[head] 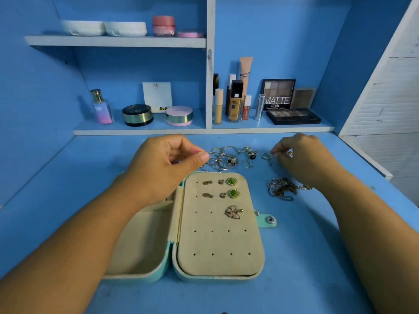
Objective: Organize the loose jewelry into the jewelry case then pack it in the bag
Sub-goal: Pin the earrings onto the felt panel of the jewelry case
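Observation:
An open mint jewelry case (217, 278) lies on the blue desk. Its beige earring panel (217, 241) carries two green stud earrings (231, 181), small gold studs and a butterfly-shaped piece (233, 211). Behind the case lies a pile of loose rings and hoops (223, 158). My left hand (163, 168) hovers over the case's left half and pinches a thin hoop at the pile's left edge. My right hand (303, 157) pinches a small gold piece just right of a silver ring (266, 155). A tangle of chains (283, 189) lies right of the case.
The case's snap tab (269, 220) sticks out to the right. A low shelf (204, 131) behind the desk holds perfume, compacts, foundation bottles and eyeshadow palettes (293, 116). An upper shelf carries white dishes and a pink jar (163, 26). No bag is in view.

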`<state>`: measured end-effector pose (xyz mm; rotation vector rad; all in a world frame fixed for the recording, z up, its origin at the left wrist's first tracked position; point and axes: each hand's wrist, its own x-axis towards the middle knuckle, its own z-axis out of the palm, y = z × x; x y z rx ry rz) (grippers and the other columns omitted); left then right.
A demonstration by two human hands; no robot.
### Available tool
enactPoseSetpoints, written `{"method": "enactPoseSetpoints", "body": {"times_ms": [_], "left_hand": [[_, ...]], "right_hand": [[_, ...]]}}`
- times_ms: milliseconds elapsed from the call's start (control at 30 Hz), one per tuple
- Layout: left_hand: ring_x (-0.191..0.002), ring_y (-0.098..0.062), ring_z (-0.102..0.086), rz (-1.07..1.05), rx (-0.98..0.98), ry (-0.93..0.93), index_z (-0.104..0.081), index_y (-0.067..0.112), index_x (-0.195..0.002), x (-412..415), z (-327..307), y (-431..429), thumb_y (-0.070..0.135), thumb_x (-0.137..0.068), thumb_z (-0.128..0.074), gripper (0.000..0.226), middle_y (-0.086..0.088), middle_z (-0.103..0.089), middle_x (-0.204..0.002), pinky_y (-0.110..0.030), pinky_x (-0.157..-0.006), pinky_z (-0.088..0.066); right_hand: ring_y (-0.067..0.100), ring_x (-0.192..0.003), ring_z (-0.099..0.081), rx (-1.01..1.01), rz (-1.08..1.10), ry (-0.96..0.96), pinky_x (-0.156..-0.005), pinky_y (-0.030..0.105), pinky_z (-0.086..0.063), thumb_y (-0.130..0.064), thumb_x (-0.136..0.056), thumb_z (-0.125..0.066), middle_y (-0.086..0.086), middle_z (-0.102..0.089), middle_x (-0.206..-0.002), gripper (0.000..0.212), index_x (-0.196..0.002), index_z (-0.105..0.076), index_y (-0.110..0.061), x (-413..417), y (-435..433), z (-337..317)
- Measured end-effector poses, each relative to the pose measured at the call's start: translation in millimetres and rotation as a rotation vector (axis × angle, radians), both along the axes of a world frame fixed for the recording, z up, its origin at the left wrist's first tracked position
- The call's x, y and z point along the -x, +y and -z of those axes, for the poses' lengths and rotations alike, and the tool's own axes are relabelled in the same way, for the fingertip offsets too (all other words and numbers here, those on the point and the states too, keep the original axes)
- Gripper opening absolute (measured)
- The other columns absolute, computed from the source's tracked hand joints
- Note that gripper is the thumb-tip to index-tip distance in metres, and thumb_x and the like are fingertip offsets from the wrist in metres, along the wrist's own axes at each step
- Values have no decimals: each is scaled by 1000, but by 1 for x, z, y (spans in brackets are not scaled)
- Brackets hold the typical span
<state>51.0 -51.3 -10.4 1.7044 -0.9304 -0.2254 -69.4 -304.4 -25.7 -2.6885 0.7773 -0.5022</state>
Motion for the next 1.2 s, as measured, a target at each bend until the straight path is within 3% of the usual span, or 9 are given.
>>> {"method": "enactPoseSetpoints", "body": {"times_ms": [100, 200, 333, 567, 833, 933, 1033, 1200], "left_hand": [[-85, -13, -73, -7, 14, 37, -69, 19, -83, 1, -1, -1, 37, -67, -69, 23, 4, -77, -84, -27, -84, -55], [-84, -9, -72, -17, 8, 32, -70, 26, -84, 1, -1, -1, 29, -74, -70, 11, 8, -76, -85, -24, -83, -54], [-86, -8, -72, -29, -25, -10, -70, 31, -88, 0, -2, 0, 18, -84, -70, 13, 9, -76, -88, -24, -85, -55], [-90, -9, -70, -47, -49, -66, -71, 34, -88, 0, -2, 0, 17, -88, -68, 17, 9, -75, -90, -29, -90, -55], [-74, -2, -64, 14, -113, -175, -71, 36, -82, 3, -2, 2, 18, -87, -69, 18, 13, -72, -80, -26, -73, -52], [-74, 2, -63, 64, -201, -284, -71, 38, -83, 4, -4, 5, 20, -86, -71, 18, 19, -71, -80, -15, -68, -47], [-79, -1, -64, 126, -275, -475, -74, 35, -86, 4, -7, 11, 20, -84, -73, 15, 17, -68, -77, -8, -69, -43], [-79, 0, -61, 227, -427, -652, -75, 35, -89, 13, -12, 15, 39, -80, -64, 15, 20, -61, -77, -26, -70, -53]], "right_hand": [[25, -84, -46, -7, -11, 48, -68, 30, -39, -22, -91, -58, 3, -58, -96, 13, -89, -67, -31, 2, -3, -2], [23, -93, -46, 16, -38, 91, -70, 28, -37, -26, -90, -61, 1, -55, -89, 11, -87, -68, -34, 2, -2, -2], [22, -102, -44, 27, -77, 99, -77, 32, -42, -30, -86, -67, 4, -56, -99, 8, -92, -72, -29, -1, 0, -1], [17, -91, -44, 20, -107, 117, -72, 28, -37, -27, -87, -67, 6, -53, -102, 12, -95, -74, -21, -4, 1, 0], [26, -111, -38, 116, -104, 251, -96, 41, -39, -28, -96, -52, 6, -47, -115, 18, -105, -64, -19, -5, 8, 0], [21, -101, -45, 36, -140, 118, -81, 33, -40, -27, -95, -53, 2, -50, -108, 9, -95, -61, -23, -2, 17, -5], [2, -71, -54, -128, -221, -28, -57, 18, -37, -28, -94, -55, -10, -59, -88, 10, -85, -57, -30, 4, 34, -12], [-1, -57, -55, -358, -332, -18, -48, 9, -40, -25, -93, -58, -7, -68, -77, 9, -84, -62, -26, 6, 60, -16]]}}
